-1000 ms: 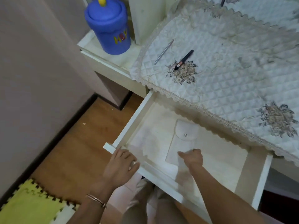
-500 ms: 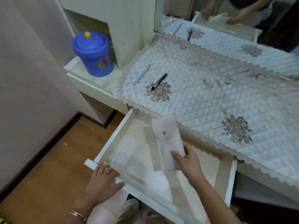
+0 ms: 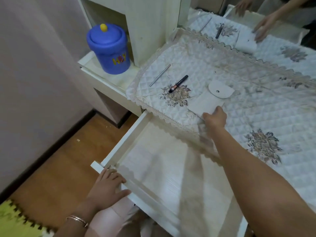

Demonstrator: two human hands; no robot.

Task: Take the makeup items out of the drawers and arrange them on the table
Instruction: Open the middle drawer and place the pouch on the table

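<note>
A white snap-flap pouch [image 3: 207,100] lies flat on the quilted table cover [image 3: 256,103], right of a black makeup pencil [image 3: 178,83] and a thin silver stick [image 3: 160,75]. My right hand [image 3: 215,118] grips the pouch's near end at the table's front edge. My left hand [image 3: 106,189] rests on the front left corner of the open white drawer [image 3: 119,142], fingers curled over its rim. The drawer's visible interior holds nothing.
A blue lidded bucket [image 3: 109,52] stands on a low white shelf at the left. A mirror [image 3: 256,14] behind the table reflects my hands and the items. Wooden floor and a green foam mat [image 3: 15,219] lie at lower left.
My right hand lifted the pouch out of the drawer and carried it up onto the table cover. My left hand stayed on the drawer's front corner.
</note>
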